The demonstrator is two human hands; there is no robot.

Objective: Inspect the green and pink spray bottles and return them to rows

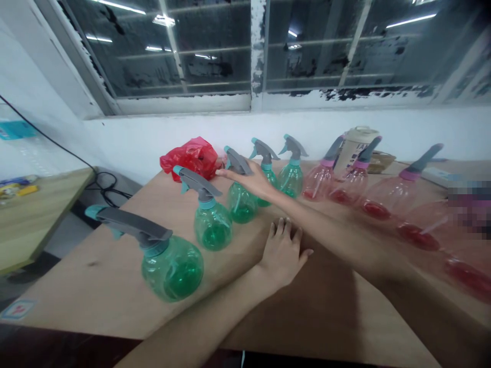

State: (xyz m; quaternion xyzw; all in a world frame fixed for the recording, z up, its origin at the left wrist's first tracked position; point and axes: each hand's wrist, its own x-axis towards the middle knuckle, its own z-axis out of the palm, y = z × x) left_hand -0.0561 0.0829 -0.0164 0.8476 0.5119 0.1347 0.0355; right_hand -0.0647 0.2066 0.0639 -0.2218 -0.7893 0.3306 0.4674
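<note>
My left hand (282, 253) lies palm down on the wooden table (115, 301), fingers apart and holding nothing. My right hand (255, 180) reaches across from the right and is closed around the neck of a green spray bottle (242, 204) with a grey trigger head; its thumb points left and most of its fingers are hidden. That bottle stands upright in a row of similar ones. Nearer to me are a second green spray bottle (213, 226) and a large one (172, 268) at the front left. Two more, one partly behind my hand (268, 181), stand farther back.
A row of several pink spray bottles (389, 197) runs along the right side. At the back lie a crumpled red plastic bag (192, 156) and a pale printed container (355, 148). Another table (49, 214) and black cable (109, 191) are at left, below the window.
</note>
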